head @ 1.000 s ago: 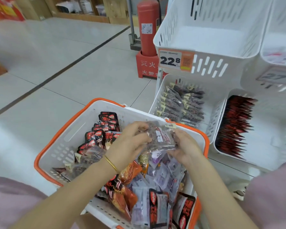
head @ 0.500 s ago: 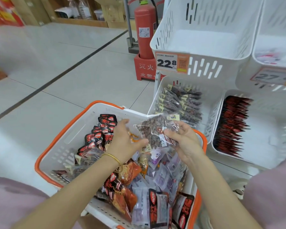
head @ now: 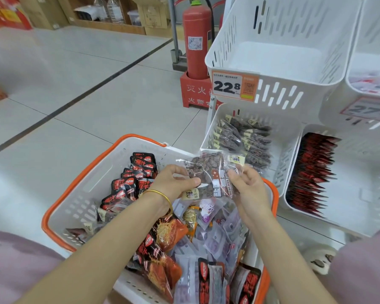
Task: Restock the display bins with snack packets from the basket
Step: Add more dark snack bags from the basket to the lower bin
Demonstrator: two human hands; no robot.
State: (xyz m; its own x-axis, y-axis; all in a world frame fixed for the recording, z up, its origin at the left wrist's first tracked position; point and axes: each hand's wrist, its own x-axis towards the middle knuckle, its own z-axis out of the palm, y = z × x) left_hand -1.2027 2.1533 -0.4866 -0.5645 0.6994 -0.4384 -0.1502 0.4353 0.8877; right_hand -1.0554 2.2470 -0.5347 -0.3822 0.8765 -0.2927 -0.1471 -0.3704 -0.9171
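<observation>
Closest to my camera, pink sleeves (head: 11, 264) frame both bare forearms, which reach out over the orange-rimmed basket (head: 119, 159) on the floor. Its near end is heaped with orange packets (head: 169, 231), pale purple packets (head: 215, 240) and a few black-and-red ones, all lying loose. A row of red-and-black packets (head: 140, 170) stands on edge along its left side. Above the far half of the basket, the left grip (head: 176, 183), a gold bangle (head: 162, 196) on its wrist, pinches the left edge of the clear packets (head: 208, 170) of dark brown pieces between thumb and fingers. The right grip (head: 248, 189) pinches their right edge with curled fingers. So both are closed on the same bundle, which is lifted clear of the heap. I cannot tell how many packets it contains. Just beyond it sits the lower left bin (head: 287, 137), with matching clear packets stacked against its left wall. Beside that on the right, the lower right bin (head: 349, 194) holds a neat file of dark red packets (head: 312, 172). Above them, the upper bin (head: 272, 82) carries an orange price tag (head: 234, 86) reading 22.8, and a blurred tag (head: 366, 109) hangs on its right-hand neighbour. Farther left, a red fire extinguisher (head: 196, 40) stands in its red stand (head: 195, 93) on the tiled floor (head: 97, 84).
</observation>
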